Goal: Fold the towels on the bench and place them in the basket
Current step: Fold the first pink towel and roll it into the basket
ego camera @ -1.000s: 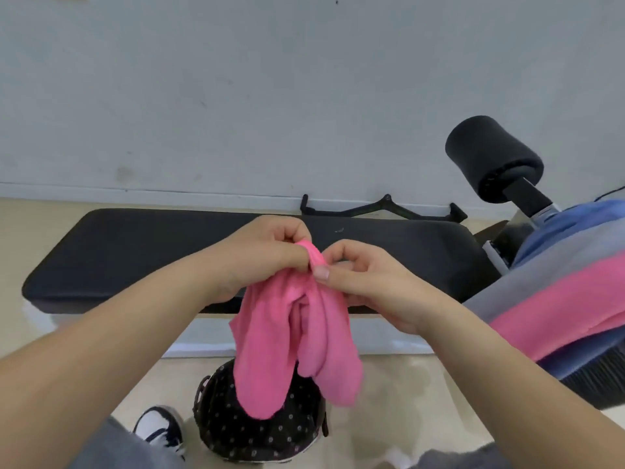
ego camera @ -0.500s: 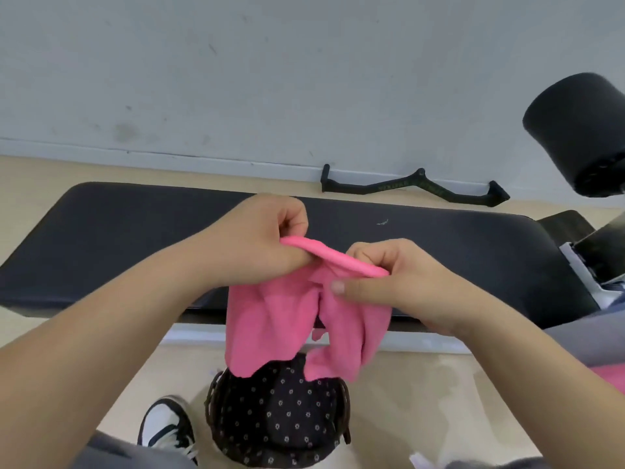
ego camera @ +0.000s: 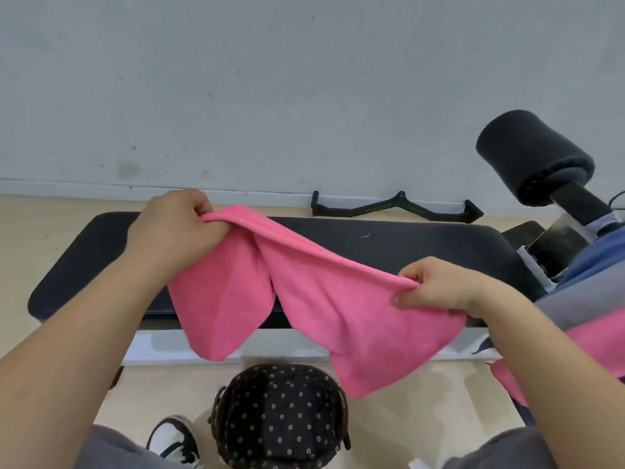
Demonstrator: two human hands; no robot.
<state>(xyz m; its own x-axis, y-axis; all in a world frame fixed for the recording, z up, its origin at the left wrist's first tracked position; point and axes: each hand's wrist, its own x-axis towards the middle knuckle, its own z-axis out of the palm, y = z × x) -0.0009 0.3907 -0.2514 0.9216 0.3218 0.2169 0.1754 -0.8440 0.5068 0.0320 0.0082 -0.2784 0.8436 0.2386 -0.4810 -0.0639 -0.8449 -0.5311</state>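
Observation:
A pink towel (ego camera: pixel 314 299) hangs stretched between my hands above the black bench (ego camera: pixel 422 245). My left hand (ego camera: pixel 172 225) grips its upper left edge and my right hand (ego camera: pixel 436 282) pinches the upper right edge lower down. The cloth sags in two lobes with a slit between them. Below it on the floor stands the round dark basket (ego camera: pixel 280 418) with a dotted fabric lining; the towel's lower right corner hangs over its rim. More towels in blue, grey and pink (ego camera: pixel 588 299) lie piled at the bench's right end.
A grey wall runs behind the bench. A black cable handle bar (ego camera: pixel 395 208) lies on the floor by the wall. A black foam roller pad (ego camera: pixel 531 154) sticks up at the bench's right end. My shoe (ego camera: pixel 172 438) stands left of the basket.
My hands have pulled apart, the left up and left, the right to the right and down, spreading the bunched pink towel wide over the bench.

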